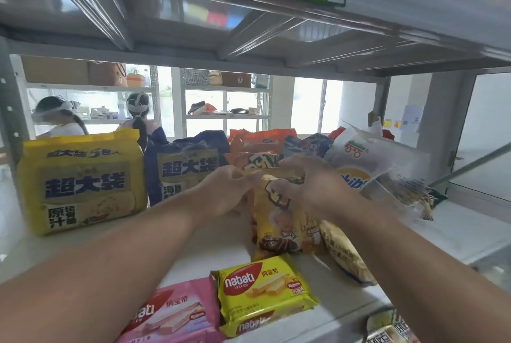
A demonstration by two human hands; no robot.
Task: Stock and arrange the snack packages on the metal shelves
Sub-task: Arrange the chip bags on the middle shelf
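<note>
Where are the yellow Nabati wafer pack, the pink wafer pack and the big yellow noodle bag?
yellow Nabati wafer pack [265, 291]: head view, front face.
pink wafer pack [174, 315]: head view, front face.
big yellow noodle bag [83, 185]: head view, front label.

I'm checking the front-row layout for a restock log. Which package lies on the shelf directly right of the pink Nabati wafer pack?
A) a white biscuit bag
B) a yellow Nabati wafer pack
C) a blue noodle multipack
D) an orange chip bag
B: the yellow Nabati wafer pack lies flat at the front of the shelf, immediately right of the pink Nabati wafer pack, their edges meeting.
</note>
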